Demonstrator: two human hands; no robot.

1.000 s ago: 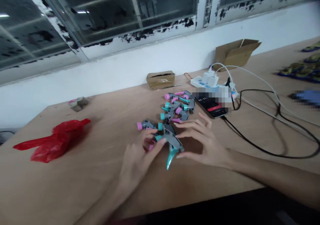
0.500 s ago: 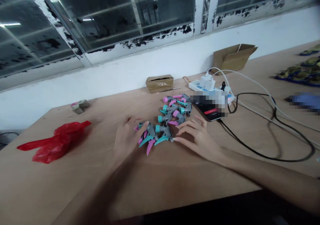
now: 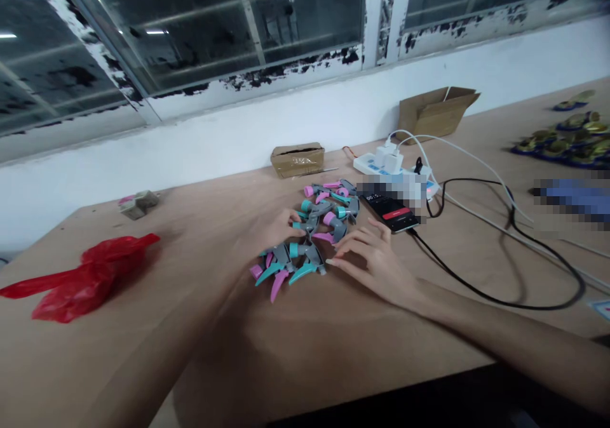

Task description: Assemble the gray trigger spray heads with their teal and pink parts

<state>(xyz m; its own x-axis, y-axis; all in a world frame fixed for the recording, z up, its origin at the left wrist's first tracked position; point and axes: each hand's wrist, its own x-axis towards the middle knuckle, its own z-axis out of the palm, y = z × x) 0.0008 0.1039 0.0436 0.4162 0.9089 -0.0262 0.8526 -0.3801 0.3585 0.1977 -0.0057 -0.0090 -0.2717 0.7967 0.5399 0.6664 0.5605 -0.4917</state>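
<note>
Several grey trigger spray heads with pink or teal levers and collars lie in a loose group mid-table. My left hand (image 3: 277,231) reaches over the group's left side, thumb and fingertips closed around the teal collar of one trigger sprayer (image 3: 312,224). On the group's right side, my right hand (image 3: 374,260) is open, its fingers spread and bent. Its fingertips are beside a sprayer with a teal lever (image 3: 307,260) and a pink-collared sprayer (image 3: 337,226), holding neither. Below my left wrist lies a sprayer with a pink lever (image 3: 279,283).
A red plastic bag (image 3: 93,275) lies left, with a small block-like bundle (image 3: 138,204) behind it. A small carton (image 3: 298,160) and a larger open carton (image 3: 436,115) stand by the wall. Right are a phone (image 3: 388,211), a power strip (image 3: 366,162), cables and gold-blue pieces (image 3: 562,142).
My left hand has moved from the near left sprayers up and right to a teal collar farther back. My right hand stays beside the group. The view has shifted slightly.
</note>
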